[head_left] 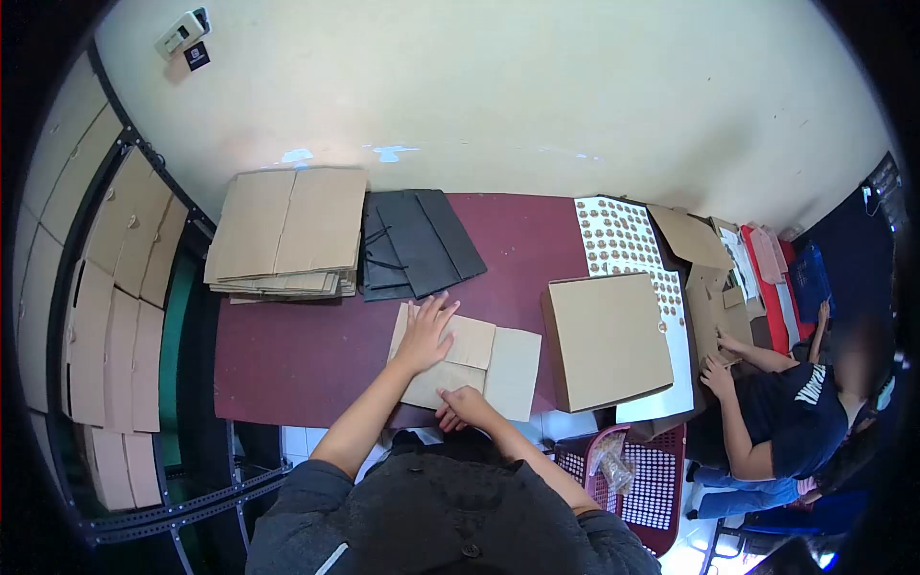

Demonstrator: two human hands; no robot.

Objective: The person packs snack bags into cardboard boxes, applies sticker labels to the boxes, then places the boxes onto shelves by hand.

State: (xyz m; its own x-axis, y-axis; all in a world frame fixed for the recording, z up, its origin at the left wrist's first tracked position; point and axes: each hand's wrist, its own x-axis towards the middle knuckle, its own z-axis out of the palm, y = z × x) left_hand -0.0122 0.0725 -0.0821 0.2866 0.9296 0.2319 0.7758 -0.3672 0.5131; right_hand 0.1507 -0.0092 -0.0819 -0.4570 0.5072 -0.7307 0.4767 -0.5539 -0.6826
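A folded brown cardboard piece (513, 369) lies at the table's front edge, its right panel paler than the rest. My left hand (426, 335) rests flat on its upper left part with the fingers spread. Near its lower edge is my right hand (462, 406), fingers curled, with the thumb and index on the cardboard; whether they pinch anything is too small to tell. Behind my left hand lie folded black bags (412, 244). To the right of the cardboard stands a closed brown box (613, 340).
Flattened cardboard (287, 225) is stacked at the back left of the maroon table (287, 369). Sticker sheets (618, 235) lie behind the box. A purple basket (661, 489) stands below the front edge. A co-worker (776, 412) handles an open carton (714, 311) at right. Shelves (115, 335) hold boxes at left.
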